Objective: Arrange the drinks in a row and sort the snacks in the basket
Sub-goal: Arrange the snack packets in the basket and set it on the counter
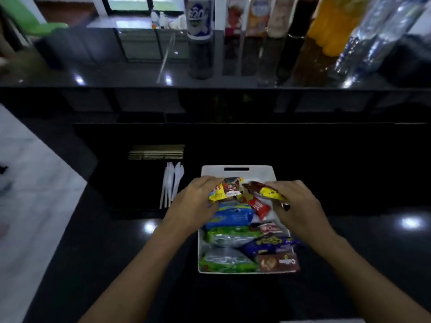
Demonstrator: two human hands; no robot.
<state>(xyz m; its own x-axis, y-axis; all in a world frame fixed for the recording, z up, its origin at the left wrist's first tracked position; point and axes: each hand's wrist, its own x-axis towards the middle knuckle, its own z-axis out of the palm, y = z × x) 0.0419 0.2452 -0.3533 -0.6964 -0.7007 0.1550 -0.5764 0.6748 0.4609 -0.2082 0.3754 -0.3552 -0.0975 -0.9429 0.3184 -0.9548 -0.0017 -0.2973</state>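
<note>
White basket (236,170) sits on the dark counter (361,252), stuffed with snack packs (233,216). Left hand (194,202) grips a yellow pack (224,194) over the basket's far end, right hand (299,206) clutches a brown-yellow pack (268,191) right beside it. Drinks (201,19) stand lined up well beyond the basket. Plastic cutlery (171,183) lies just left of it.
</note>
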